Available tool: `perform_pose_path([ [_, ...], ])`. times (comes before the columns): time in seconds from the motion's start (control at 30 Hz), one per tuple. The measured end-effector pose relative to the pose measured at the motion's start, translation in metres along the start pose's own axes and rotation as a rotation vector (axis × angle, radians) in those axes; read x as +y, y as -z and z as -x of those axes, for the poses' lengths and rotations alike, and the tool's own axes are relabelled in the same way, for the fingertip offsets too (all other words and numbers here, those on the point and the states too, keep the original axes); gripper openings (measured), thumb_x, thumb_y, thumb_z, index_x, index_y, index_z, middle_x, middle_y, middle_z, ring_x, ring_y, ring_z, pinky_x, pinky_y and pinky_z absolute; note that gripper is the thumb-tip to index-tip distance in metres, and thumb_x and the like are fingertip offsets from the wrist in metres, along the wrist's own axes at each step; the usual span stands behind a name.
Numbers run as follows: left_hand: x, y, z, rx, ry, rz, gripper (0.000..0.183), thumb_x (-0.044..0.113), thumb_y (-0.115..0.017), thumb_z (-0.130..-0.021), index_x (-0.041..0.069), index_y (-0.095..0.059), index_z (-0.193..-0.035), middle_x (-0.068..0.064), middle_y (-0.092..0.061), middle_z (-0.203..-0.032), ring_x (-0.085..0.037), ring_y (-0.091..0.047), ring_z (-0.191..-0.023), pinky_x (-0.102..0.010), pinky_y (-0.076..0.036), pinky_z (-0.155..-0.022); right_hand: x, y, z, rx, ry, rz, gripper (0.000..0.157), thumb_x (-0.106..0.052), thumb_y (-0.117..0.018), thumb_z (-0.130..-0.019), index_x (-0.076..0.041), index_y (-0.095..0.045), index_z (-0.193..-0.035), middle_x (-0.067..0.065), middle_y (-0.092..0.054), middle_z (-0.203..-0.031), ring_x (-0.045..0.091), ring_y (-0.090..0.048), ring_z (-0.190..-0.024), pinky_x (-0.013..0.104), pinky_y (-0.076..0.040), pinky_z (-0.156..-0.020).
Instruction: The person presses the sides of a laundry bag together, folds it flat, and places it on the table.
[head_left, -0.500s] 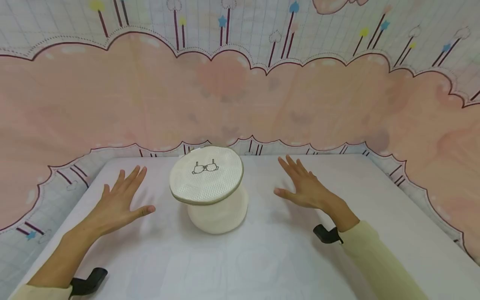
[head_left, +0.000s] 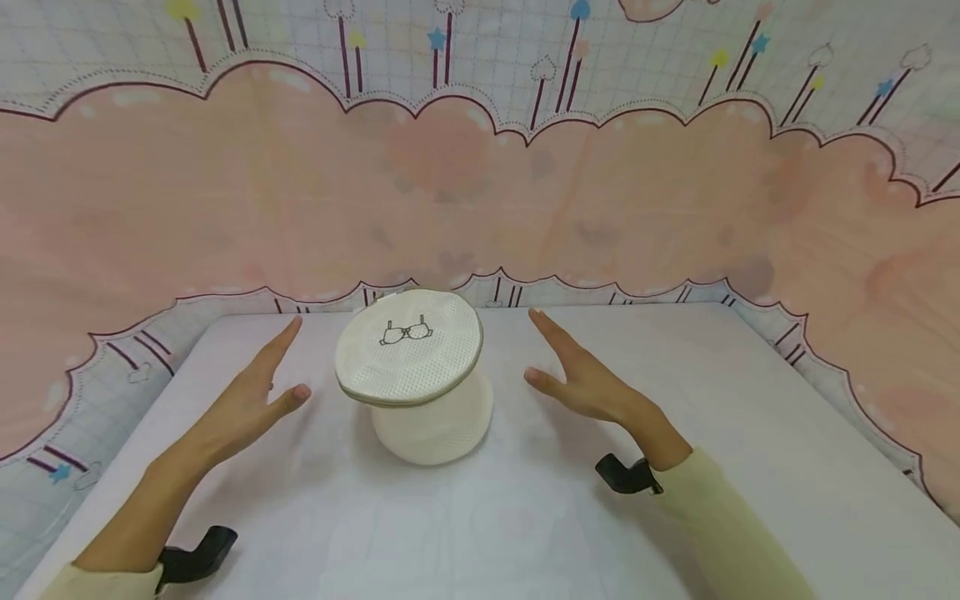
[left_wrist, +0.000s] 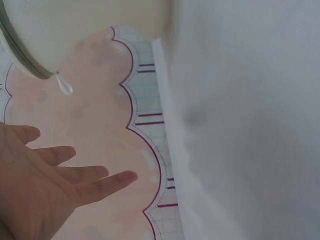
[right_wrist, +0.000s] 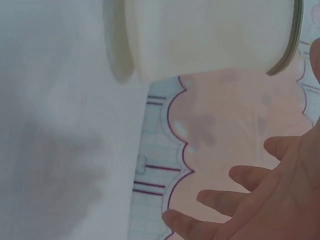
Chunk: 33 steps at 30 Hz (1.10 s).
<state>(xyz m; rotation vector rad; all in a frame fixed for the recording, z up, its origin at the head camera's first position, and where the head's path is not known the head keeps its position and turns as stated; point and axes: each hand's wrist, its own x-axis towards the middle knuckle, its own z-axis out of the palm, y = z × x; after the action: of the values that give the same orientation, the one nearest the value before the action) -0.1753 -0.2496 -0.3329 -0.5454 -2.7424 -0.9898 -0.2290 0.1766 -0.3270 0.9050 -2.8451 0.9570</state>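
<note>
Head view: closed mesh laundry pouch (head_left: 411, 367)

1 mesh laundry bag (head_left: 411, 375) (cream, bra icon on top), 2 hands: left hand (head_left: 251, 398), right hand (head_left: 581, 379), 1 white table (head_left: 525, 517), 1 pink backdrop (head_left: 675, 208).

Pale yellow long sleeves (head_left: 720, 517); black wrist mounts (head_left: 626, 477); bare hands, no rings.

A white worktop (head_left: 525, 533) is backed by a pink cloud-patterned backdrop (head_left: 480, 192); its upper part shows what look like small stars on sticks.
</note>
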Motion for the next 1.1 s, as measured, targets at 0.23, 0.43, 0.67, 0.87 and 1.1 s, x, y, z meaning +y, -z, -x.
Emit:
perform_pose_path([
  [0.23, 0.020, -0.011, -0.005, -0.004, 0.024, 0.197, 0.081, 0.060, -0.046, -0.093, 0.030, -0.002, -0.155, -0.020, -0.014, -0.156, -0.052, -0.032, -0.130, -0.064, -0.042, -0.088, -0.012, -0.015, -0.003, 0.021, 0.047, -0.154, 0.088, -0.067, -0.045, -0.089, -0.029, 0.000, -0.154, -0.001, -0.012, -0.158, 0.026, -0.026, -0.140, 0.048, -0.037, -0.103],
  [0.43, 0.033, -0.018, -0.011, -0.019, 0.053, 0.402, 0.084, 0.059, -0.046, -0.093, 0.028, 0.001, -0.155, -0.024, -0.008, -0.155, -0.053, -0.037, -0.125, -0.050, -0.054, -0.077, -0.025, -0.021, -0.008, 0.048, 0.079, -0.258, 0.087, -0.067, -0.044, -0.089, -0.029, 0.000, -0.154, 0.005, -0.020, -0.157, 0.029, -0.043, -0.130, 0.052, -0.045, -0.094],
  [0.67, 0.045, -0.024, -0.018, -0.037, 0.068, 0.509, 0.096, 0.065, -0.047, -0.089, 0.025, 0.012, -0.153, -0.026, -0.002, -0.154, -0.055, -0.031, -0.127, -0.049, -0.054, -0.078, -0.035, -0.028, -0.014, 0.009, 0.045, -0.398, 0.088, -0.071, -0.047, -0.084, -0.040, -0.001, -0.152, 0.000, -0.022, -0.155, 0.028, -0.047, -0.127, 0.035, -0.053, -0.085],
  [0.87, 0.051, -0.032, -0.020, -0.056, 0.106, 0.594, 0.096, 0.058, -0.052, -0.091, 0.025, 0.017, -0.150, -0.029, -0.001, -0.151, -0.052, -0.037, -0.124, -0.048, -0.054, -0.077, -0.042, -0.036, -0.020, 0.006, 0.035, -0.447, 0.092, -0.075, -0.047, -0.081, -0.038, -0.003, -0.153, 0.005, -0.023, -0.155, 0.028, -0.053, -0.118, 0.032, -0.055, -0.079],
  [1.1, 0.059, -0.041, -0.018, -0.088, 0.157, 0.741, 0.090, 0.042, -0.055, -0.095, 0.029, 0.017, -0.148, -0.027, -0.012, -0.147, -0.047, -0.043, -0.119, -0.050, -0.055, -0.073, -0.046, -0.044, -0.023, -0.033, 0.049, -0.556, 0.097, -0.076, -0.048, -0.078, -0.035, -0.003, -0.153, 0.010, -0.024, -0.154, 0.032, -0.056, -0.111, 0.043, -0.057, -0.072],
])
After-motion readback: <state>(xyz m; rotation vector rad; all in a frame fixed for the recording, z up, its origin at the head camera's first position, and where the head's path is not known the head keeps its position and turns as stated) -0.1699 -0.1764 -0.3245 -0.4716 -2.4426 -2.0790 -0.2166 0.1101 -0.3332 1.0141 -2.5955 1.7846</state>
